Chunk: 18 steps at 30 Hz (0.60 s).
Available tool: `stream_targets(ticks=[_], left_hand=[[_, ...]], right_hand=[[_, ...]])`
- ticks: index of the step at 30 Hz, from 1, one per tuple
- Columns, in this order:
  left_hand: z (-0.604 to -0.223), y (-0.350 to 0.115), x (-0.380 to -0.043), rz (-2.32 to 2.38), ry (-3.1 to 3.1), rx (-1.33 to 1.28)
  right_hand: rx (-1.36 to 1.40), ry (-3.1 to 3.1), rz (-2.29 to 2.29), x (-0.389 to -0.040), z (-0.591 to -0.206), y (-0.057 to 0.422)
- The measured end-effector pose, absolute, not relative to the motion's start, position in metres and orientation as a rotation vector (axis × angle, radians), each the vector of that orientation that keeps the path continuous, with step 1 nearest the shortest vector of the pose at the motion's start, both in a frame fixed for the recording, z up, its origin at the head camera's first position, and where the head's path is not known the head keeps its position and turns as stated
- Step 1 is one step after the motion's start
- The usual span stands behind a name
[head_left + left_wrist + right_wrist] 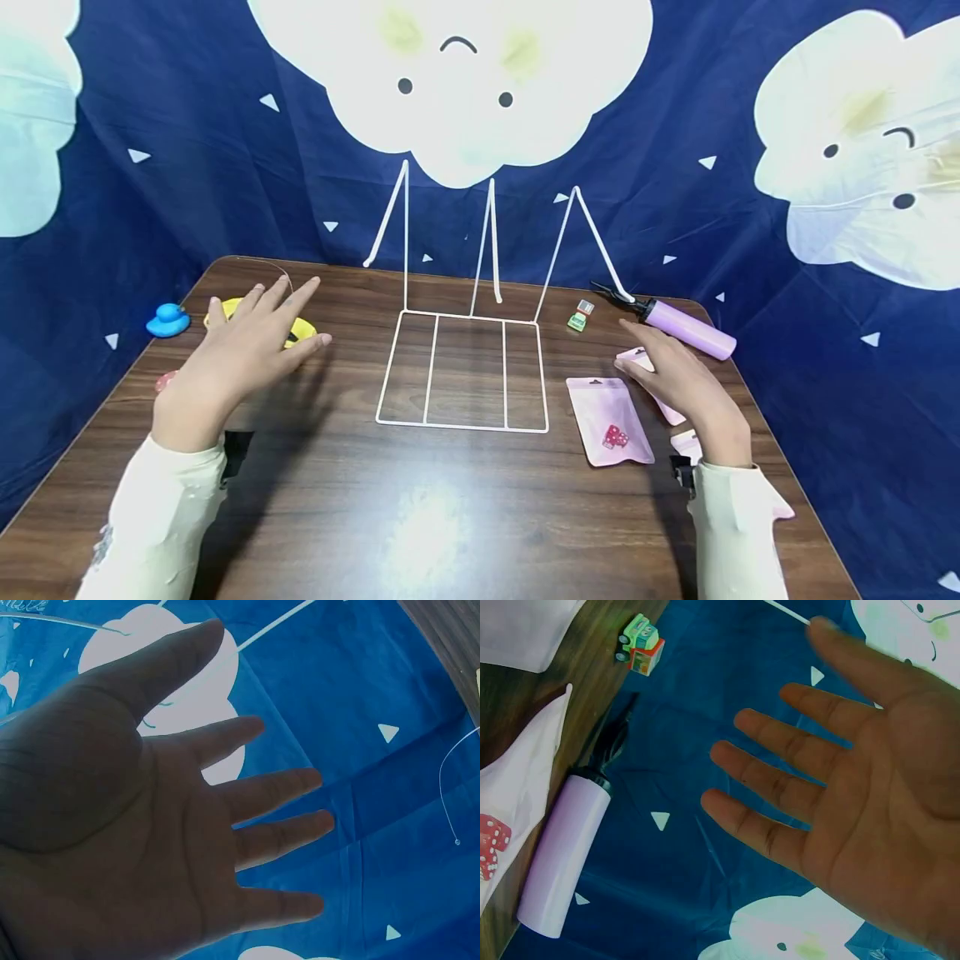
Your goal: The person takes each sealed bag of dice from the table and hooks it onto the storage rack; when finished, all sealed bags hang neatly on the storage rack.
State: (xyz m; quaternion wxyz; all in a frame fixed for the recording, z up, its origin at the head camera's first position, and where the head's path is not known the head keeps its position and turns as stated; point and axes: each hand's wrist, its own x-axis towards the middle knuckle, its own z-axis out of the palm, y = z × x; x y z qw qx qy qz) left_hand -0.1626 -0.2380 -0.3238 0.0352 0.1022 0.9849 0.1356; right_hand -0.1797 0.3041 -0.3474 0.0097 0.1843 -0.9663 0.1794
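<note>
In the head view my left hand hovers with spread fingers over a yellow object with a black mark, which it partly hides. The left wrist view shows the palm with nothing in it. My right hand is raised, fingers extended, over pink zip pouches at the table's right side; it holds nothing. One pouch lies flat beside it, with red dice on or in it. A second pouch is partly covered by the hand. Between the hands stands a white wire rack.
Right of the rack lie a green toy car and a lilac hand pump with a black nozzle. A blue rubber duck sits at the left table edge, near a small red thing. Blue cloth with clouds hangs behind the wooden table.
</note>
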Motion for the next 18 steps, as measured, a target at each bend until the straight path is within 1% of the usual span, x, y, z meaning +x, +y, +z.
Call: stream_targets(ticks=[7, 18], left_hand=[[-0.332, -0.230, -0.162, 0.438, 3.024, 0.467], [-0.343, -0.196, -0.157, 0.482, 2.905, 0.638]], right_hand=[[0.541, -3.041, 0.584, -0.183, -0.350, 0.307], [0.544, -3.039, 0.556, -0.186, -0.355, 0.311]])
